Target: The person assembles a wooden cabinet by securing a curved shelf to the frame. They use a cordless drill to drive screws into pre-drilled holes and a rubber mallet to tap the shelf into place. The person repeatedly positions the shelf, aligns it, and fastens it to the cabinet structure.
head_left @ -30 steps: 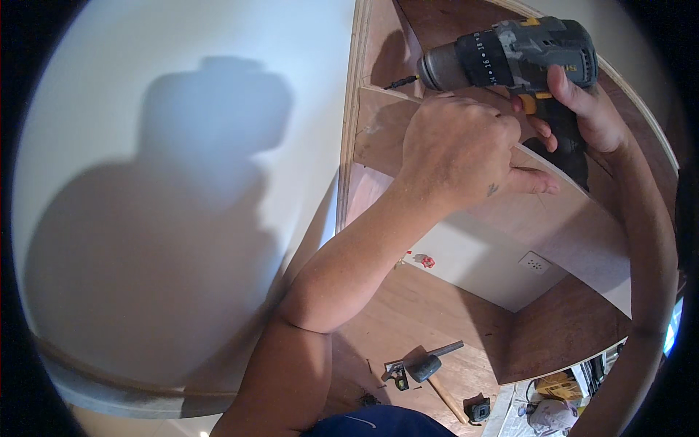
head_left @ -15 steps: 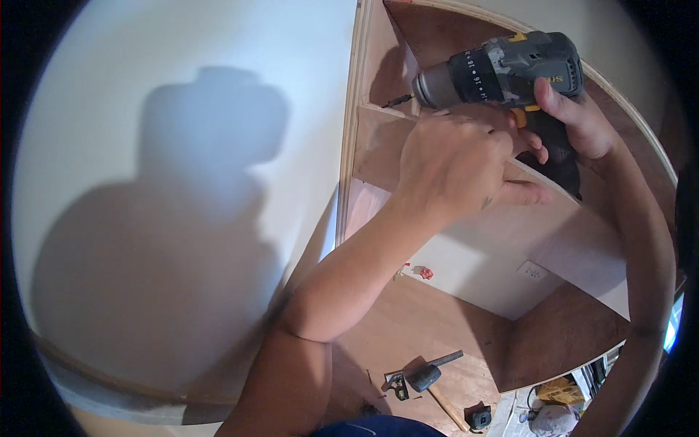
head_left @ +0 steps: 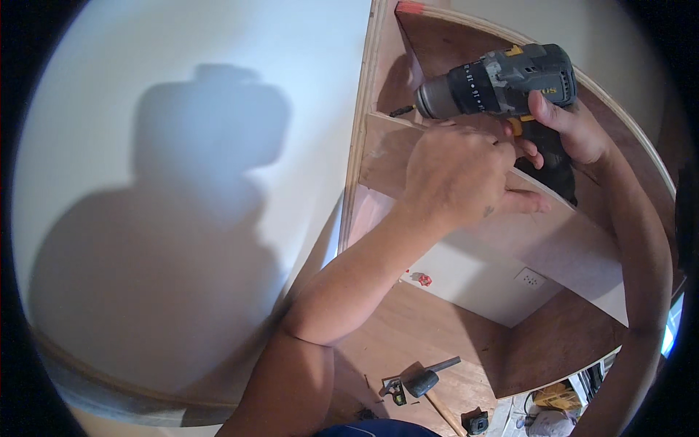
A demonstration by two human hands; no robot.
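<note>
My right hand (head_left: pixel 575 130) is wrapped round the grip of a grey and black cordless drill (head_left: pixel 520 80) with yellow details. The drill lies nearly level, its chuck toward the left. A short dark bit (head_left: pixel 402 111) sticks out of it, close to the upper edge of a wooden board (head_left: pixel 546 229) near the panel corner. Whether the bit touches wood, I cannot tell. My left hand (head_left: pixel 455 167) grips the board's upper edge just below the chuck. Its thumb lies along the near face, and its other fingertips are hidden.
A large pale panel (head_left: pixel 196 291) fills the left side. Below the board are a red valve handle (head_left: pixel 424 280) and a wall socket (head_left: pixel 531 278). A mallet (head_left: pixel 422 382), a small square-shaped tool (head_left: pixel 394 391) and a black tape measure (head_left: pixel 475 422) lie on the wooden surface lower down.
The view has shifted slightly, so the board and panel edge sit a little further right and lower. The drill body has dipped slightly. Both hands keep their holds.
</note>
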